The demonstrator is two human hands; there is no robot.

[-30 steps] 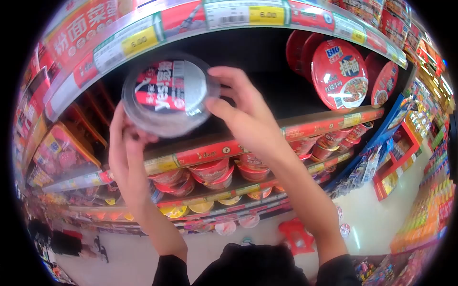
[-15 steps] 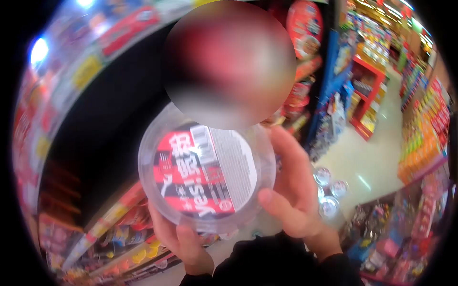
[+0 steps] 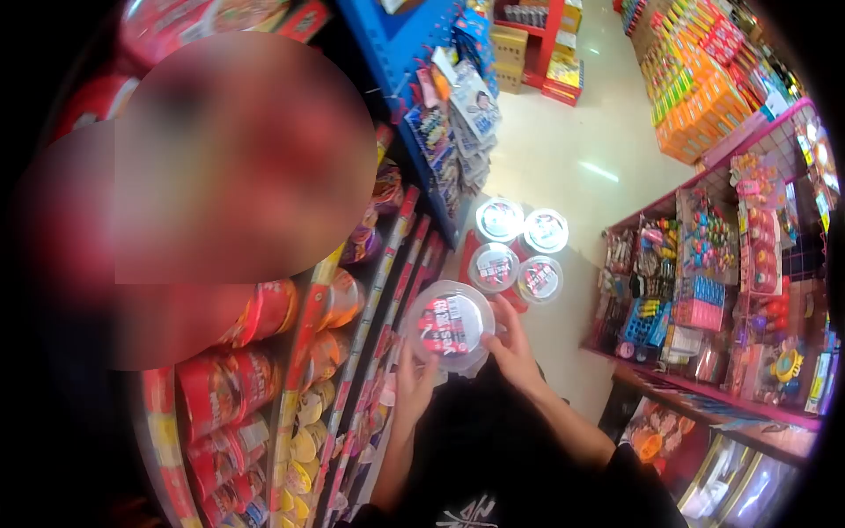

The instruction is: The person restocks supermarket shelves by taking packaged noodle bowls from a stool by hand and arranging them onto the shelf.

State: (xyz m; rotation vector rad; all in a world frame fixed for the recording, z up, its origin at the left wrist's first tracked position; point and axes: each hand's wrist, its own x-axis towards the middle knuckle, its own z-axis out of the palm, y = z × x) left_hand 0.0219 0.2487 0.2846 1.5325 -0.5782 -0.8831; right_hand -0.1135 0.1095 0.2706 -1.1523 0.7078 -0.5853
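A round clear plastic tub (image 3: 451,321) with a red, black and white label reading "yes!" is held in front of my body. My left hand (image 3: 412,380) grips its lower left side, thumb toward the front. On the tub's right side, my right hand (image 3: 511,348) has its fingers along the edge and its thumb near the rim. Just beyond it stand several similar tubs: two show shiny silvery tops, such as the far-left tub (image 3: 499,219), and two show the same label, such as the near-right tub (image 3: 540,279). A red surface partly shows under them.
To the left, shelves hold red noodle bowls (image 3: 231,390) and yellow cups (image 3: 304,447). A blue rack (image 3: 383,62) with hanging packets stands ahead. Stacked orange boxes (image 3: 704,119) and a pink wire rack (image 3: 748,308) line the right. A large blurred patch hides the upper left.
My view has swung down and right. The tub is now lower and farther from the camera, still in both hands. The grouped tubs and more of the left shelves have come into view.
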